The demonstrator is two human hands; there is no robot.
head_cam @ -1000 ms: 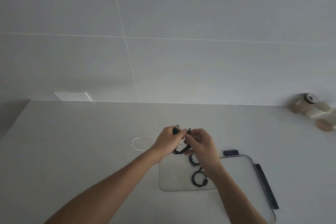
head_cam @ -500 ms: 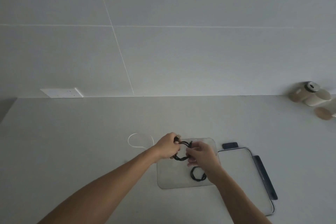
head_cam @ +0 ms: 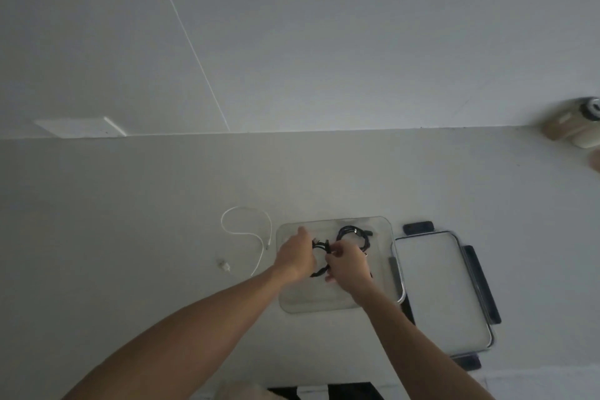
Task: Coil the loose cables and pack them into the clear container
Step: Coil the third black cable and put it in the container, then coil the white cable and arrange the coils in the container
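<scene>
My fingers point(head_cam: 330, 249) on both hands pinch the black coil point(head_cam: 321, 258): left hand point(head_cam: 293, 255) and right hand point(head_cam: 349, 265) closed on it over the clear container point(head_cam: 331, 302) mid-counter, another black coil point(head_cam: 355, 234) inside, a white cable point(head_cam: 250, 234) loose beside its left edge.

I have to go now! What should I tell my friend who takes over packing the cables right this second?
Left hand and right hand: both gripping a coiled black cable, low inside the clear rectangular container.
Done: another coiled black cable already lies at the container's far side.
Left: release this coil, then coil the loose white cable lying on the table left of the container and pack it too. The white lid with black clips waits on the right.
</scene>
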